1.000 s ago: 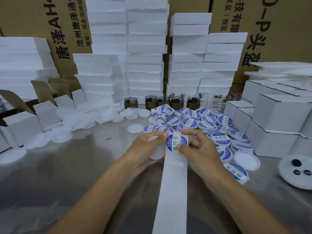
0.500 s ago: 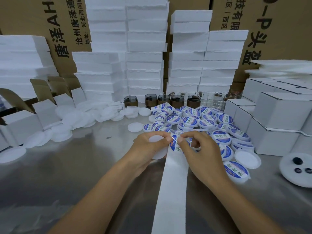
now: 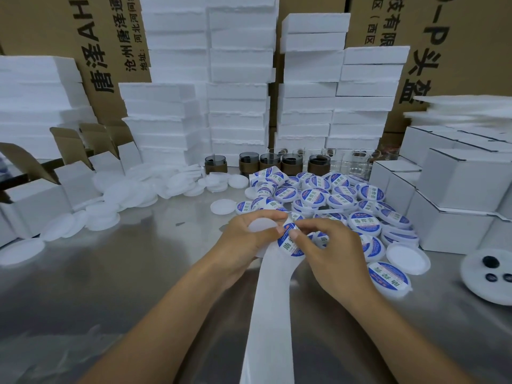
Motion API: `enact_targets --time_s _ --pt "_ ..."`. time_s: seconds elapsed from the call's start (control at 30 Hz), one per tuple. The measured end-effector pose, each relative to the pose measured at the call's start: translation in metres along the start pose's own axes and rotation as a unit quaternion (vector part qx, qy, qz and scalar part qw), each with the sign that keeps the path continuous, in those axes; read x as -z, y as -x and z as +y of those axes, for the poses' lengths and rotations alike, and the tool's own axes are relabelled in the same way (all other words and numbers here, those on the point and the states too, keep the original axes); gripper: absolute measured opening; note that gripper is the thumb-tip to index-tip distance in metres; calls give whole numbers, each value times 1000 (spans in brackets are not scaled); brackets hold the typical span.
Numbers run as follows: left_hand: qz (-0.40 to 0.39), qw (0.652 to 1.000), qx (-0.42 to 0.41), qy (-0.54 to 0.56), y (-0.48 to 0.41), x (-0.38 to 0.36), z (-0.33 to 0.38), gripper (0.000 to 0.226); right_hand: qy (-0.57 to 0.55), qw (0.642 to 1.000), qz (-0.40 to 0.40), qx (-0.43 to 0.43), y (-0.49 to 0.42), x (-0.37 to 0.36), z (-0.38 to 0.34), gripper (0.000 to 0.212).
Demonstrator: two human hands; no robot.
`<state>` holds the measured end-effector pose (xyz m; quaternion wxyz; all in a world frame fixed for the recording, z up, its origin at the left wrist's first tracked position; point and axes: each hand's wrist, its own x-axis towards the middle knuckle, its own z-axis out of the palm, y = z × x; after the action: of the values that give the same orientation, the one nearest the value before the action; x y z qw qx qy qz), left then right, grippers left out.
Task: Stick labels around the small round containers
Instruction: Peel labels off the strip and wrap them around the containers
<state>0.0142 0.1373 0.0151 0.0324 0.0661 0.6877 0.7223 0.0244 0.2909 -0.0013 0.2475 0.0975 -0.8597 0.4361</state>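
Steel table [image 3: 105, 286] amid foam stacks [image 3: 238, 87]

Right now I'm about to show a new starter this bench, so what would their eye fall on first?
First, the two hands at centre: the left hand grips a plain white container while the right hand pinches a blue-and-white label at the end of a long white backing strip. Next, the heap of labelled containers just behind to the right, and the stacks of white foam blocks along the back.
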Motion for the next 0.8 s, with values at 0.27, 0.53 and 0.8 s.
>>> enact_targets --time_s 0.27,0.53,0.8 --pt "43 999 22 -13 -4 -1 -3 10 62 998 -9 19 3 3 -4 16" --pt "84 996 -19 34 -7 -1 -3 17 86 990 -10 108 4 5 -9 16" --pt "163 987 -5 10 -13 5 -8 17 -93 994 -10 54 5 10 -21 22"
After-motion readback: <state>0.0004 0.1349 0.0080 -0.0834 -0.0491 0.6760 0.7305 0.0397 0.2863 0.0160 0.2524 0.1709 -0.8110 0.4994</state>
